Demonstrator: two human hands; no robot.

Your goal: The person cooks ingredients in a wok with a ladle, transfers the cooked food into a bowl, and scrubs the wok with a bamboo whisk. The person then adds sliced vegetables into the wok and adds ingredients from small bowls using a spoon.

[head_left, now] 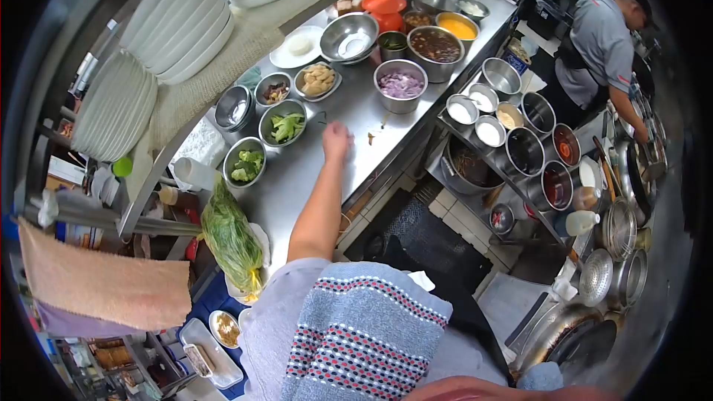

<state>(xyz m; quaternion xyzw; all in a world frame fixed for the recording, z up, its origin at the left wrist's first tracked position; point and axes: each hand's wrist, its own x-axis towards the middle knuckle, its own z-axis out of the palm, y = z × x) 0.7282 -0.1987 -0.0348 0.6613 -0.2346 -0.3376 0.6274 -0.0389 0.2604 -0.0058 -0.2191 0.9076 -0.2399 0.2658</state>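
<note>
My left hand [336, 142] reaches over the steel counter [297, 178], its fingers curled closed. Whether anything is inside the fingers is hidden. Just left of it stands a metal bowl of green leafy vegetable pieces [287, 126], with a bowl of broccoli [246, 167] below that. Beyond the hand are a bowl of tan chunks [318, 79] and a pot of chopped purple onion [401, 85]. Small food scraps [370, 137] lie on the steel to its right. My right hand is out of view.
Stacked white plates [178, 22] fill the upper-left shelf. A bagged green vegetable [232, 238] rests at the counter's near left. Sauce containers [526, 150] crowd a lower shelf on the right. A co-worker [598, 44] stands beyond it. A black mat [416, 234] covers part of the floor.
</note>
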